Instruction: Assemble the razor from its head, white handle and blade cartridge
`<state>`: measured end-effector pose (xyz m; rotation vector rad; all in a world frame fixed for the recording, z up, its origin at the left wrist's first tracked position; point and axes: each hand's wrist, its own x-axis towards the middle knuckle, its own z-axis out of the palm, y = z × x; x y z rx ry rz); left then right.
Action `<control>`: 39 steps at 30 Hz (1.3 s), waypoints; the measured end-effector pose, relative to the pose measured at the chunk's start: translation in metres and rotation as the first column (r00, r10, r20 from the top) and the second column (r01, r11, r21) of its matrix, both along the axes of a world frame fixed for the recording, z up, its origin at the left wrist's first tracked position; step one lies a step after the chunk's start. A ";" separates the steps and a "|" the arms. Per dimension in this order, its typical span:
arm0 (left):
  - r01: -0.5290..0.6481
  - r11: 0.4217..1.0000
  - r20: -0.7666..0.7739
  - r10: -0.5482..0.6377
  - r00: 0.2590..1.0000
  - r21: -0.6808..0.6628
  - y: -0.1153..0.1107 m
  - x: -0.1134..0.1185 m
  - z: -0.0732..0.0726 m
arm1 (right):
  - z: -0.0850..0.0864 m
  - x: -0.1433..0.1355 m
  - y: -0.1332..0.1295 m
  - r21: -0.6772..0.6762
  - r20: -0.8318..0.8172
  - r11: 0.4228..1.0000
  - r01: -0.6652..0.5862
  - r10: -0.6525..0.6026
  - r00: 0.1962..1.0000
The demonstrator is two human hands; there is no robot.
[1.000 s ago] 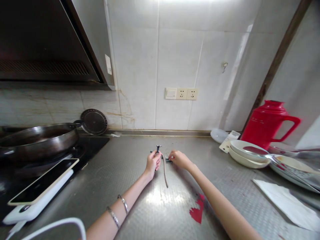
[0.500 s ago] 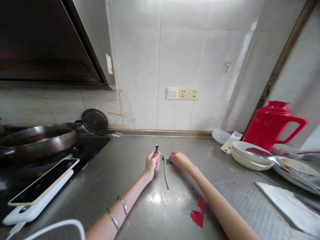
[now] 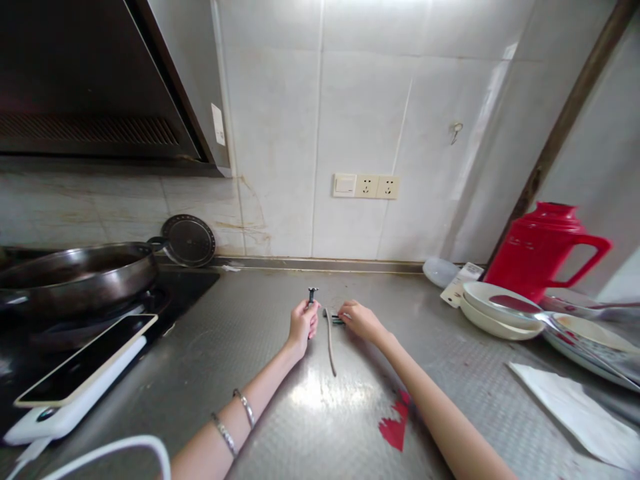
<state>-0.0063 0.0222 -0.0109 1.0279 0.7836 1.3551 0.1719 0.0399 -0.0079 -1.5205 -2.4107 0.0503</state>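
Note:
My left hand point(image 3: 303, 327) is closed around the handle of a small dark tool point(image 3: 313, 295) whose T-shaped metal head points up. Just right of it, a thin grey cord point(image 3: 331, 343) lies lengthwise on the steel counter point(image 3: 240, 347). My right hand point(image 3: 361, 321) rests low at the counter, its fingers pinched on the end of a small dark green item point(image 3: 337, 320) that lies across the upper part of the cord. The item's right end is hidden by the fingers.
A pan point(image 3: 80, 273) sits on the stove at left, with a phone point(image 3: 90, 360) on a white device in front. Red scraps point(image 3: 395, 427) lie near my right forearm. Stacked bowls point(image 3: 480, 320), a red thermos point(image 3: 543, 250) and white paper point(image 3: 570, 413) stand or lie right.
The view has shifted slightly. Both hands keep nearly the same pose, and the dark green item shows a little more clearly beside my right fingertips.

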 end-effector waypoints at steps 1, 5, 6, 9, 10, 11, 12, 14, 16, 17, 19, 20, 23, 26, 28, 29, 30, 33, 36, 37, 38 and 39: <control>0.000 1.000 0.004 0.000 1.000 -0.002 0.000 0.000 0.000 | -0.001 0.001 0.001 0.006 -0.007 1.000 -0.008 0.008 1.000; -0.003 1.000 0.012 0.003 1.000 -0.009 -0.001 0.000 0.002 | -0.007 0.003 0.005 -0.002 -0.054 1.000 -0.010 0.010 0.999; -0.003 1.000 0.013 0.003 1.000 -0.011 -0.002 0.000 0.002 | -0.008 0.003 0.006 0.004 -0.071 1.000 -0.010 0.010 0.997; 0.000 1.000 0.017 0.000 1.000 -0.005 -0.002 0.000 0.003 | -0.011 0.003 0.009 0.047 -0.153 0.999 -0.020 0.027 0.988; 0.002 1.000 0.018 -0.002 1.000 -0.002 -0.002 0.000 0.003 | -0.011 0.003 0.010 0.063 -0.193 0.998 -0.022 0.034 0.981; 0.003 1.000 0.017 -0.003 1.000 0.000 -0.002 0.000 0.003 | -0.010 0.003 0.010 0.075 -0.242 0.997 -0.022 0.039 0.969; 0.005 1.000 0.016 -0.005 1.000 0.001 -0.002 0.000 0.003 | -0.009 0.002 0.011 0.077 -0.296 0.997 -0.022 0.044 0.954; 0.003 1.000 0.012 -0.003 1.000 0.002 -0.002 0.000 0.002 | -0.007 0.000 0.010 0.049 -0.409 0.999 -0.022 0.040 0.912; 0.001 1.000 0.007 -0.001 1.000 0.003 -0.002 0.001 0.001 | -0.005 -0.003 0.009 -0.008 -0.500 1.000 -0.030 0.022 0.866; 0.000 1.000 0.003 0.000 1.000 0.003 -0.002 0.001 0.001 | -0.004 -0.004 0.008 -0.040 -0.533 0.999 -0.037 0.010 0.846; -0.013 1.000 -0.005 0.013 1.000 -0.002 -0.001 0.002 0.000 | -0.003 -0.008 0.005 -0.102 -0.578 0.993 -0.056 -0.013 0.816; -0.025 1.000 -0.010 0.025 1.000 -0.005 -0.001 0.002 0.000 | -0.002 -0.010 0.005 -0.128 -0.595 0.990 -0.068 -0.022 0.803; -0.081 0.997 -0.026 0.081 0.996 -0.008 -0.001 0.002 -0.001 | 0.000 -0.015 0.002 -0.167 -0.632 0.983 -0.080 -0.045 0.773; -0.126 0.992 -0.030 0.126 0.992 0.011 -0.001 0.002 -0.001 | 0.001 -0.018 0.001 -0.182 -0.638 0.981 -0.068 -0.065 0.767; -0.122 0.992 -0.009 0.123 0.992 0.033 -0.001 0.002 -0.001 | 0.002 -0.020 0.001 -0.204 -0.622 0.978 -0.051 -0.089 0.778; -0.110 0.993 0.001 0.110 0.994 0.045 -0.001 0.002 -0.002 | 0.001 -0.020 0.001 -0.212 -0.617 0.976 -0.044 -0.099 0.781; -0.098 0.994 0.007 0.097 0.995 0.056 -0.001 0.002 -0.002 | 0.001 -0.020 0.001 -0.216 -0.619 0.976 -0.039 -0.106 0.778; -0.078 0.991 -0.013 0.080 0.997 0.108 -0.001 0.003 -0.003 | 0.000 -0.019 0.004 -0.197 -0.660 0.980 -0.021 -0.117 0.742; -0.069 0.979 -0.070 0.084 0.994 0.192 -0.003 0.005 -0.003 | 0.000 -0.017 0.006 -0.149 -0.711 0.988 0.029 -0.127 0.691; -0.060 0.974 -0.099 0.083 0.992 0.220 -0.004 0.005 -0.003 | 0.002 -0.017 0.006 -0.130 -0.726 0.991 0.045 -0.126 0.677; -0.047 0.968 -0.127 0.080 0.989 0.246 -0.005 0.005 -0.002 | 0.003 -0.018 0.006 -0.110 -0.737 0.992 0.057 -0.120 0.666; -0.028 0.963 -0.154 0.072 0.986 0.269 -0.006 0.005 -0.002 | 0.005 -0.018 0.006 -0.088 -0.745 0.994 0.067 -0.110 0.658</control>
